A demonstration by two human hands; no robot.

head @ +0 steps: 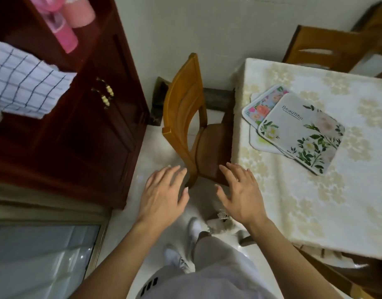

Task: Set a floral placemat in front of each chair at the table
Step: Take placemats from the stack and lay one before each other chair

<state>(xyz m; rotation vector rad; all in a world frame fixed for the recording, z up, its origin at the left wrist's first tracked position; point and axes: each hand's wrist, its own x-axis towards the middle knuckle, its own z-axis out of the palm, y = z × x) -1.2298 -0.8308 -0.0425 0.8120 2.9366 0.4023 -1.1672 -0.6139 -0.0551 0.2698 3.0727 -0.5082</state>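
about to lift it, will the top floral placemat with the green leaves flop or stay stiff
The top placemat probably stays fairly stiff: it lies flat with crisp rounded corners, bridging the mats under it without sagging. It looks thin, so likely light. Its smooth face may slide off the stack if pushed rather than lifted.

White tiled wall (218, 24) ahead of me. Glossy pale floor (147, 160) underfoot. Dark red cabinet (82, 126) at my left, checked cloth (24, 80) draped on it. Glass panel (41, 255) lower left. Light soft, even.

Head camera looks steeply down, close above table (293, 190) corner.
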